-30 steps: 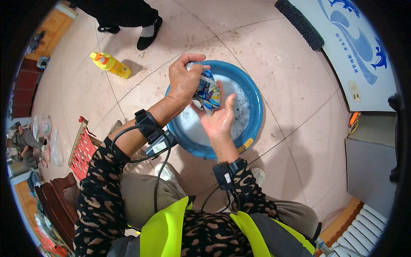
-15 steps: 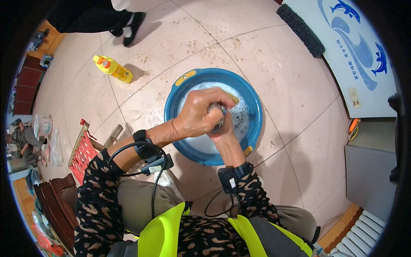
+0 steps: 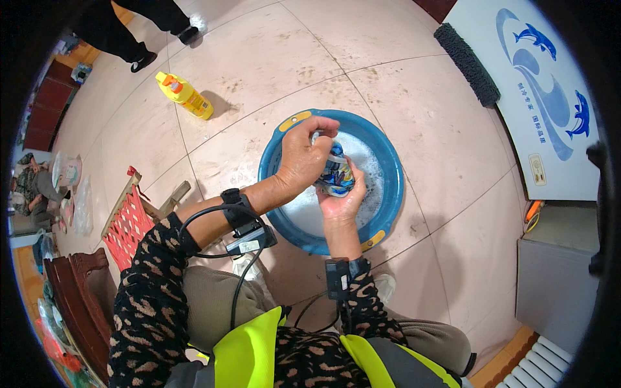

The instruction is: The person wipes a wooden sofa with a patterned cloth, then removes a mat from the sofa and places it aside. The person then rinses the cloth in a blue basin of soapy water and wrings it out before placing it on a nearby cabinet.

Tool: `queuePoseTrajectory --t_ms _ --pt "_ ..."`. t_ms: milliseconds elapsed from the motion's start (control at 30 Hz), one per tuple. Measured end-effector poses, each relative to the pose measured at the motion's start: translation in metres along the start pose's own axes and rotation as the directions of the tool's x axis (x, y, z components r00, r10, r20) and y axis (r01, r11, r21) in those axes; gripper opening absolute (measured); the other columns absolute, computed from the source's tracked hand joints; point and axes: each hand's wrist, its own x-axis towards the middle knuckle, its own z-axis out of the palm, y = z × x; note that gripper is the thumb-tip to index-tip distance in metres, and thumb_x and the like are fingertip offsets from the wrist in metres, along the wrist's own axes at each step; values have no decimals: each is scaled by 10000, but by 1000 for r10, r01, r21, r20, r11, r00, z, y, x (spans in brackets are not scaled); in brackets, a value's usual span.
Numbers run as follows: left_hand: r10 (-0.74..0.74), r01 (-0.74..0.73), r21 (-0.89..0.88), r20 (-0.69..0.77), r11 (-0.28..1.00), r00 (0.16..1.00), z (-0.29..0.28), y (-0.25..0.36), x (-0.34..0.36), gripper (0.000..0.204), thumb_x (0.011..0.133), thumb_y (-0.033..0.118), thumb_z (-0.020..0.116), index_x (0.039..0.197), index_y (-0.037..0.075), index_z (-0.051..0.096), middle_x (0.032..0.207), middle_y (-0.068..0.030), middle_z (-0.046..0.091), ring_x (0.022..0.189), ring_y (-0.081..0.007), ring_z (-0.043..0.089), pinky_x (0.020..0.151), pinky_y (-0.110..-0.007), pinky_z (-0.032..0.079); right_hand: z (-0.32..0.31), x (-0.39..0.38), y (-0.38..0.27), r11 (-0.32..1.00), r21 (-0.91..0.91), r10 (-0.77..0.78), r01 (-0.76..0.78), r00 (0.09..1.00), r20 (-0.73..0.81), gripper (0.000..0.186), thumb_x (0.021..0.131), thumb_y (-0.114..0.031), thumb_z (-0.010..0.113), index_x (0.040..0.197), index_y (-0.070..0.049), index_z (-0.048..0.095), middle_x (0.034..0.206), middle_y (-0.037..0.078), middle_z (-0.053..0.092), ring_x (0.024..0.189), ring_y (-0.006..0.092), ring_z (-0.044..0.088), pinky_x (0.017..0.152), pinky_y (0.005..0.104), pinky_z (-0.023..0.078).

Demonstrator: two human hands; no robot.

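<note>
Over the blue basin (image 3: 396, 187), my right hand (image 3: 346, 200) holds a small cup-like vessel (image 3: 337, 173) with a blue, yellow and white pattern. Its fingers wrap the lower side and the vessel is tilted. At the vessel's upper end is my left hand (image 3: 304, 155), closed, with its fingers curled over the rim and the thumb against it. Whatever else may be inside those fingers is hidden. Whitish suds and water (image 3: 301, 216) lie in the basin beneath both hands.
A yellow bottle (image 3: 187, 97) with an orange cap stands on the tiled floor beyond the basin. To the left is a wooden folding stool (image 3: 132, 226) with red webbing. A white appliance (image 3: 517, 116) is at the right. Another person's legs (image 3: 119, 39) show at the far left.
The vessel has turned so its patterned side shows, and my left hand has shifted to its upper end. A yellowish edge by my left fingers is out of sight. The other person's legs moved left.
</note>
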Motion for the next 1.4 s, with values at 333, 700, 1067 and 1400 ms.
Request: queuePoseTrajectory --t_ms 333,700,1067,1400 --pt "622 -712 94 415 696 664 -5 32 -31 338 656 -8 545 970 66 648 930 -81 663 721 -265 631 643 -346 524 -7 24 -31 897 -276 439 -344 763 475 452 954 -273 509 1309 5 474 1159 77 597 1025 167 610 873 304 521" --pt "706 -821 -31 529 571 471 -12 17 -45 288 712 70 636 1000 81 641 916 -48 611 783 -251 631 589 -372 499 41 0 -48 338 -840 597 425 593 540 451 973 -316 401 1278 3 489 1177 84 536 932 75 521 851 226 438" --pt "568 -674 -11 547 739 615 -21 -15 -11 347 708 -40 514 1035 29 610 1031 -119 602 884 -279 625 720 -379 522 4 77 -16 197 -967 767 -159 640 51 268 942 -262 474 1116 -80 567 1053 29 581 981 112 544 862 286 470" --pt "-378 308 -348 -154 885 913 -50 43 58 265 838 -15 472 1065 -17 610 965 -81 644 859 -130 598 769 -246 488 126 24 -95 185 -978 504 95 845 178 463 907 -271 629 1282 -60 459 1172 86 570 1076 227 581 865 391 517"
